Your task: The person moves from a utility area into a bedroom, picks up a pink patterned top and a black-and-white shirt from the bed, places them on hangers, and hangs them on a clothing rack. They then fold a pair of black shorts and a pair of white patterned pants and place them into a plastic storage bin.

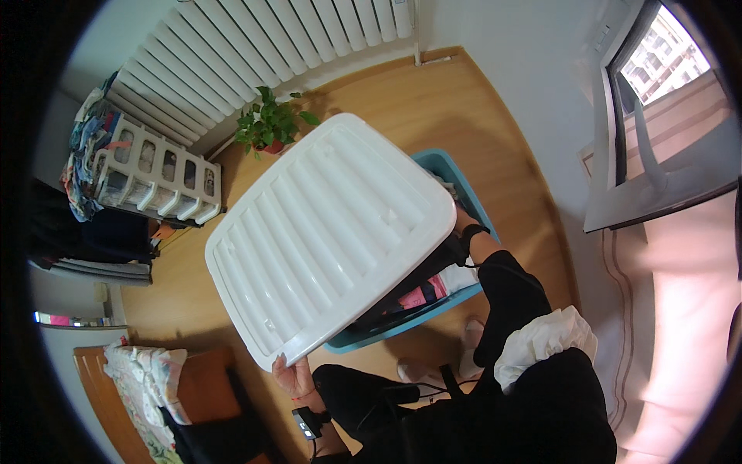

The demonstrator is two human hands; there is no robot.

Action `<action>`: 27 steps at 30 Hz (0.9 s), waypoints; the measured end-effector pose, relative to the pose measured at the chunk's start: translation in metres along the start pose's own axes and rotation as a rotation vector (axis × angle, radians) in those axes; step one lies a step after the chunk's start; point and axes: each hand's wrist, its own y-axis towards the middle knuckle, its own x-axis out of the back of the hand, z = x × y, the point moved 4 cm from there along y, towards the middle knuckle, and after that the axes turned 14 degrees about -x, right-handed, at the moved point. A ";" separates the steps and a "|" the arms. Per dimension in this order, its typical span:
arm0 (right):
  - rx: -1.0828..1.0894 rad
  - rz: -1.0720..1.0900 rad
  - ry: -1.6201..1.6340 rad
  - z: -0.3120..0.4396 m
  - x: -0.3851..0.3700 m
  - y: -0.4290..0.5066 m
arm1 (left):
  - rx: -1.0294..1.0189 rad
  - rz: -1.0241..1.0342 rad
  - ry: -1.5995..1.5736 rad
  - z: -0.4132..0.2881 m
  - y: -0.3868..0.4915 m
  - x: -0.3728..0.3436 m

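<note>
My left hand (294, 376) grips the near-left corner of a white ribbed plastic lid (330, 232), thumb on top. The lid is tilted over a blue plastic storage bin (400, 335) on the floor and covers much of it. My right hand (463, 219) is at the bin's right side, partly behind the lid's edge; its fingers are hidden, so I cannot tell whether it holds anything. Inside the bin, dark fabric, a pink piece (413, 298) and white cloth (461, 277) show below the lid.
A potted green plant (269, 119) stands by the white radiator (255, 43). To the left is a white drawer unit (156, 174) with clothes piled on it. An orange-brown chair or bed (206, 385) bears fabric at lower left. A window (661, 116) opens inward at right.
</note>
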 end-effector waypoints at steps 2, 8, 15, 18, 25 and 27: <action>-0.003 0.057 0.087 -0.015 -0.010 0.001 | 0.062 0.074 -0.079 0.020 0.015 0.017; -0.052 0.312 0.778 -0.048 0.055 -0.019 | 0.142 0.037 -0.042 0.066 0.037 0.065; -0.150 0.585 1.165 -0.018 0.186 -0.072 | 0.302 0.033 -0.079 0.100 0.013 0.075; -0.034 0.712 1.202 -0.011 0.197 -0.095 | 0.303 -0.033 0.058 0.108 -0.004 0.086; 0.057 0.180 0.490 -0.034 0.150 -0.091 | 0.350 -0.031 0.236 0.106 -0.030 0.092; 0.131 0.122 0.406 -0.033 0.147 -0.084 | 0.374 -0.059 0.378 0.091 -0.035 0.092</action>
